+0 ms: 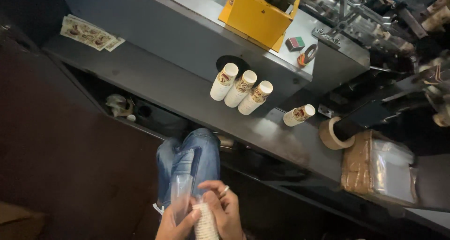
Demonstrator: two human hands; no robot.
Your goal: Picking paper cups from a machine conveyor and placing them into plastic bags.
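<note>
Thin paper makes the stack of nested cups (206, 223) look light and easily crushed, best held around its sides; the clear plastic sleeve (180, 198) beside it looks limp and slippery. Both sit low over the person's lap, well apart from the counter (187, 92). The right hand (225, 209) curls closed around the stack; the left hand (176, 227) pinches the sleeve.

Small factory or workshop: grey metal machine housing (187, 38), yellow guard (255, 17), paper cup stacks (240, 91) on bench (164, 87), tape roll (332, 133).
</note>
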